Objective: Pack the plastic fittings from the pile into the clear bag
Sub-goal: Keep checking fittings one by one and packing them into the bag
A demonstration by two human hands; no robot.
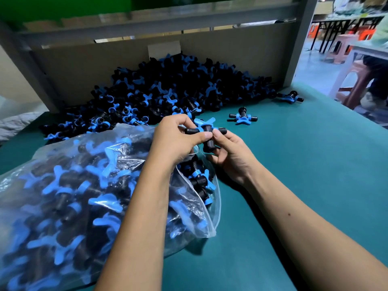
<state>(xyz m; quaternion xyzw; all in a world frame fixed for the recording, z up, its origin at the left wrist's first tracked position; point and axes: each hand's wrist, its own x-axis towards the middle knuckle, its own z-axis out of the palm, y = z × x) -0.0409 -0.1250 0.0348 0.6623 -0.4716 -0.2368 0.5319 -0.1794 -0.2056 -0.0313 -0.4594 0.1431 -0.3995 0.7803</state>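
A big pile of black fittings with blue winged handles (pixel 168 91) lies at the back of the green table. One fitting (pixel 206 131) is held just above the bag's mouth. My left hand (pixel 178 139) pinches its left end, and my right hand (pixel 228 156) grips its lower stem from the right. The clear bag (pixel 69 198) lies at the front left, filled with several fittings, its open mouth facing right under my hands.
Two loose fittings lie on the green table (pixel 294 164), one (pixel 243 117) right of the pile and another (pixel 290 97) near the metal post (pixel 298 49). A cardboard wall (pixel 231 51) backs the pile. Stools (pixel 354 80) stand beyond the table's right edge.
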